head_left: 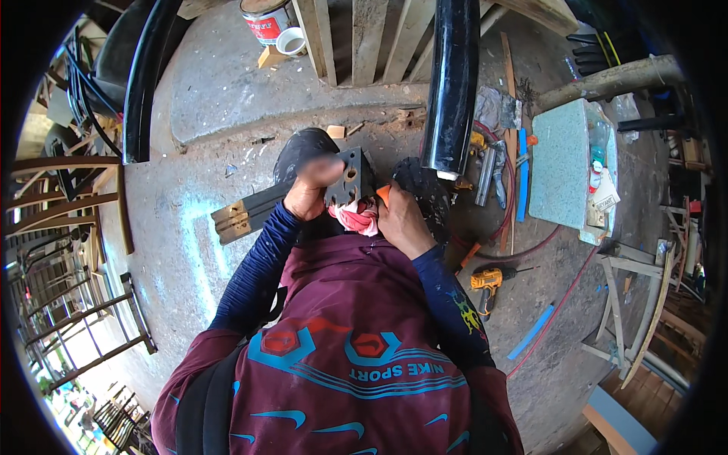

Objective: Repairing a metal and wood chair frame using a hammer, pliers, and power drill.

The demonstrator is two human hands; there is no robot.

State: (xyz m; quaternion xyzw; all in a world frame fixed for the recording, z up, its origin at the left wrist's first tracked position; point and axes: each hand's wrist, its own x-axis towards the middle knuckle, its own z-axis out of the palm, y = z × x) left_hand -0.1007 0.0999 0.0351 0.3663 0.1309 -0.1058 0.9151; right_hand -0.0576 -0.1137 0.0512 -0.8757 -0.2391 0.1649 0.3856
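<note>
My left hand (309,189) is closed on a dark block (353,163) with several holes, held over my lap; part of the hand looks blurred. My right hand (403,221) is closed around something orange (384,192), probably a handle; the rest of it is hidden. A red and white cloth (351,219) is bunched under the block, between both hands. A long dark piece (250,210) with a tan, holed end lies slantwise to the left, passing behind my left hand.
Black tubes (451,91) and wooden slats (364,42) stand ahead. A cordless drill (485,280), hose and blue strips lie at right, near a speckled box (557,163) and wooden frames (637,303). A paint can (262,26) is at top. Chair frames (64,197) line the left.
</note>
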